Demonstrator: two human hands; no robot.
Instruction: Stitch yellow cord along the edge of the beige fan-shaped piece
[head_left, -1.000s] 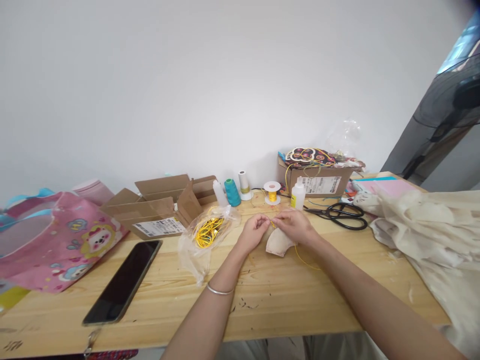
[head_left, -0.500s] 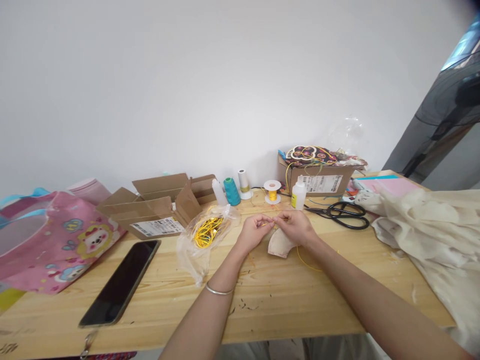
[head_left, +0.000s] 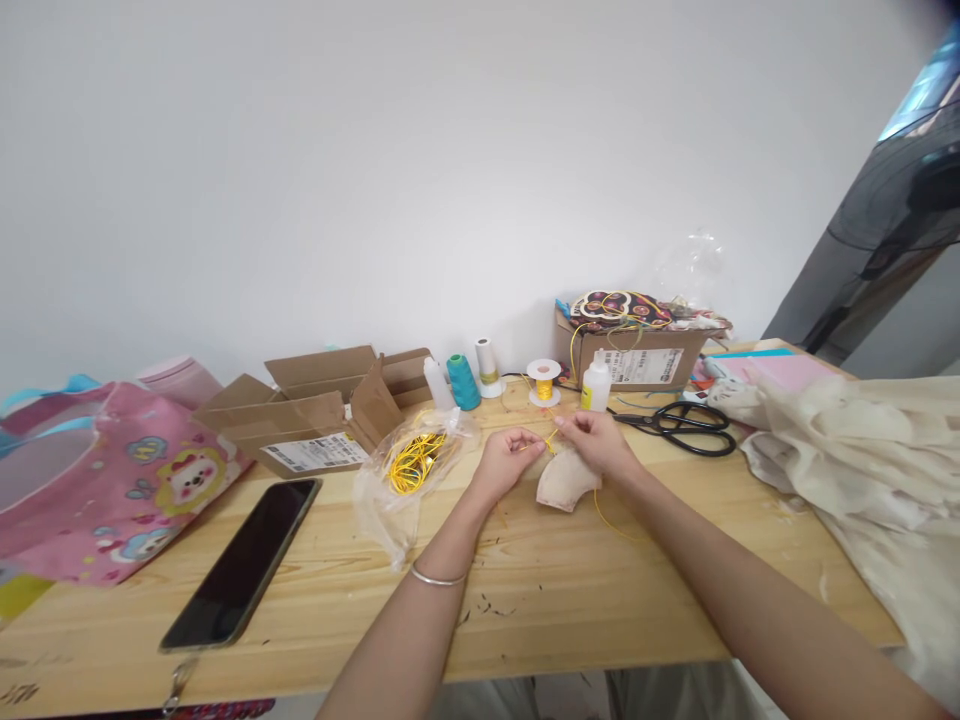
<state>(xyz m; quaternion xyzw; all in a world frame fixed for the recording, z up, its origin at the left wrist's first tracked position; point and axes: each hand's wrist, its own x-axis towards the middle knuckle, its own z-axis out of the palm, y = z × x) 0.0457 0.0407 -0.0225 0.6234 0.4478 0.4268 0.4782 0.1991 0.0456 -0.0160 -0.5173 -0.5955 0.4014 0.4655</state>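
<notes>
My left hand [head_left: 508,463] and my right hand [head_left: 600,441] meet over the middle of the wooden table [head_left: 525,590]. Both pinch a thin yellow cord [head_left: 550,440] stretched between their fingertips. The cord trails down past my right wrist onto the table. A small beige fabric piece [head_left: 562,484] lies under and between the hands. A clear plastic bag of coiled yellow cord [head_left: 411,463] lies just left of my left hand. A small spool of yellow cord [head_left: 544,383] stands behind the hands.
Black scissors [head_left: 679,429], a white glue bottle [head_left: 596,386] and a cardboard box with patterned pieces [head_left: 637,355] sit behind right. Cream cloth [head_left: 862,470] covers the right end. Teal thread cone [head_left: 464,383], open cardboard boxes [head_left: 315,415], a phone [head_left: 244,565] and pink bag [head_left: 112,470] lie left.
My hands have drawn slightly apart and shifted a little toward the back, showing a short stretch of the cord between them. The fabric piece stays put.
</notes>
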